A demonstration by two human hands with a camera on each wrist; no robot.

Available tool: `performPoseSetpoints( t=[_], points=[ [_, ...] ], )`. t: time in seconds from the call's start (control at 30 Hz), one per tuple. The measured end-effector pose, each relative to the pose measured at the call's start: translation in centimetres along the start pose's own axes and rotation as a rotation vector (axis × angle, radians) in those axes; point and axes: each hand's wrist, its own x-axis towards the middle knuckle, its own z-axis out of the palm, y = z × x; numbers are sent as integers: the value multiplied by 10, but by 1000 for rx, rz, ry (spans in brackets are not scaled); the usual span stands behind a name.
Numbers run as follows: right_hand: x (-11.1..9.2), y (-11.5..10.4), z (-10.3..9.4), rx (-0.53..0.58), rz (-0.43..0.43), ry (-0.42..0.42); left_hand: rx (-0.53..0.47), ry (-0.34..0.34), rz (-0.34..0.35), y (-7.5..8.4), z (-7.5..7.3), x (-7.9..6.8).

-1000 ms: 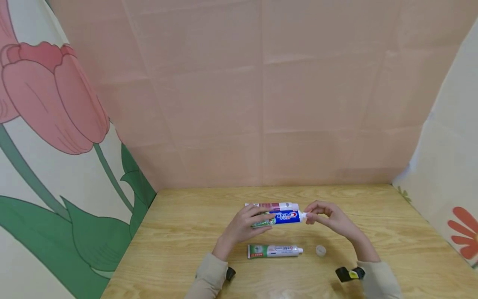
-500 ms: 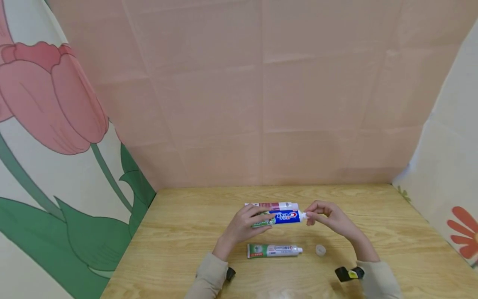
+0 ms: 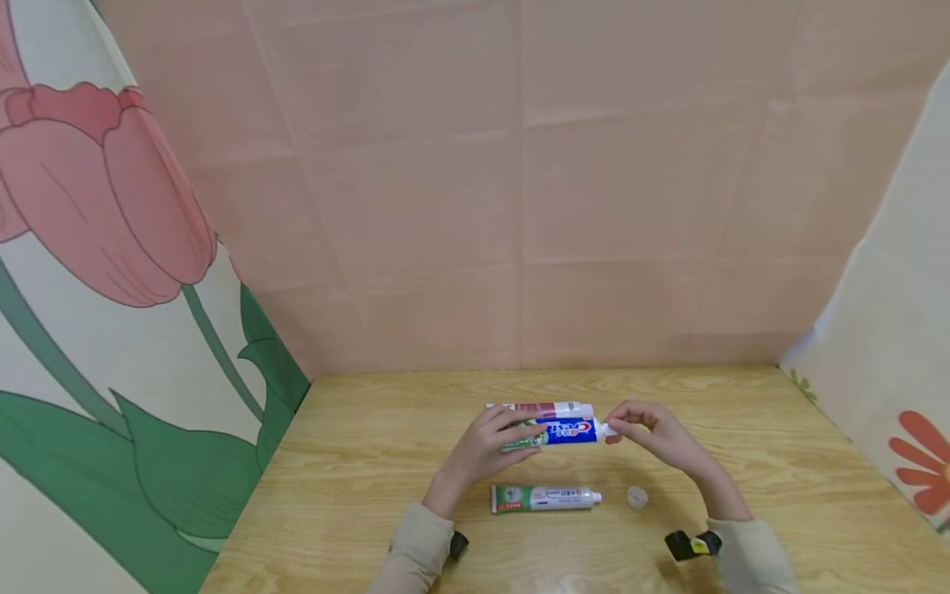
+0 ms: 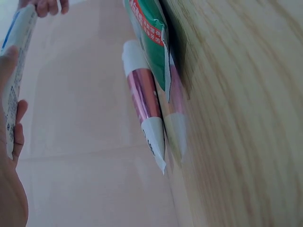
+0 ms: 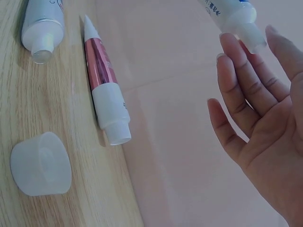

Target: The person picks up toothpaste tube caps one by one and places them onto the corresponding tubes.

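A blue, white and green toothpaste tube point(image 3: 571, 430) is held above the table by my left hand point(image 3: 482, 445), fingers over its top and thumb along the near side. At the tube's right end, my right hand point(image 3: 660, 433) has thumb and fingertips around the small white cap point(image 5: 252, 38). In the left wrist view, part of the left hand point(image 4: 9, 184) grips the tube's printed back point(image 4: 18, 66). The right wrist view shows the right hand point(image 5: 270, 109) with its other fingers spread and slightly bent.
Just beyond the held tube lies a red-and-white toothpaste tube point(image 3: 575, 409). Nearer me is a green-and-white toothpaste tube point(image 3: 549, 498), and a loose translucent cap point(image 3: 637, 497) stands to its right. A pink cloth wall point(image 3: 519, 247) rises behind the wooden table point(image 3: 356, 462).
My right hand's fingers have shifted slightly around the cap, the fingertips drawing in under the thumb. The left hand and the held tube stay almost still.
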Motion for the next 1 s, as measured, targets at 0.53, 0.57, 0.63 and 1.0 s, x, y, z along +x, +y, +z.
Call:
performPoseSetpoints(
  t=[0.53, 0.57, 0.63, 1.0],
  points=[
    [-3, 5, 0, -44, -58, 52, 1, 1, -20, 0, -4, 0],
    [-3, 5, 0, -40, -66, 51, 2, 1, -18, 0, -4, 0],
    [-3, 5, 0, -33, -74, 51, -1, 1, -14, 0, -4, 0],
    [-5, 1, 0, -48, -28, 45, -17, -7, -20, 0, -3, -1]
  ],
)
